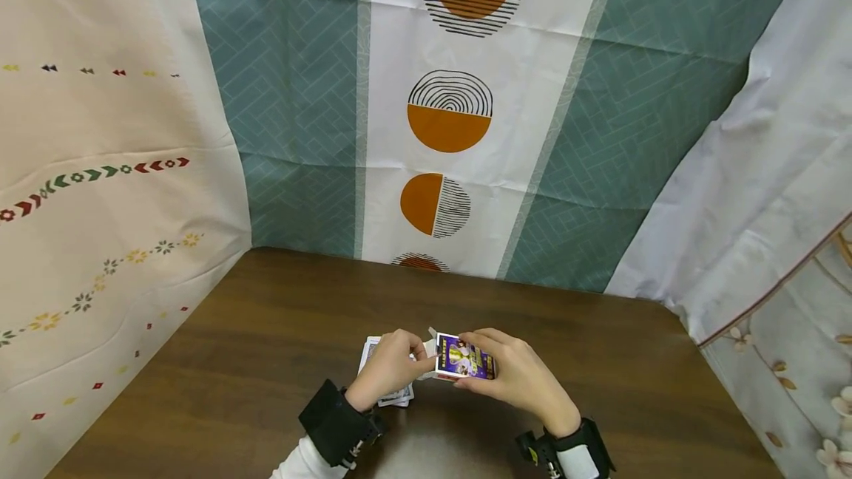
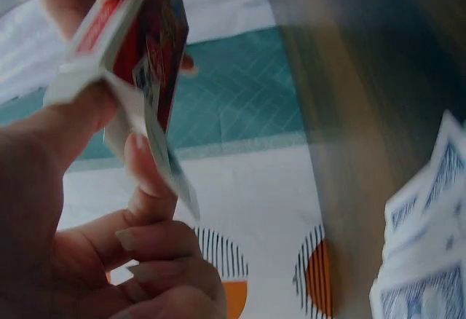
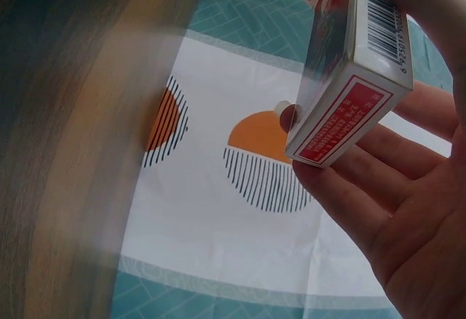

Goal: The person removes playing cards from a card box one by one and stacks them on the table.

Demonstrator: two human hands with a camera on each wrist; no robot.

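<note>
The brown wooden surface carries a small pile of playing cards with blue patterned backs, which lies flat on it near the front edge, and patterned cloths hang down to the surface at its back and both sides.

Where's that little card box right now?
In the head view the card box sits low at centre, just above the table, gripped by the right hand, with the left hand at its open flap.

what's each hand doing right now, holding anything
Left hand: pinches the open flap of the card box.
Right hand: grips the card box.
</note>
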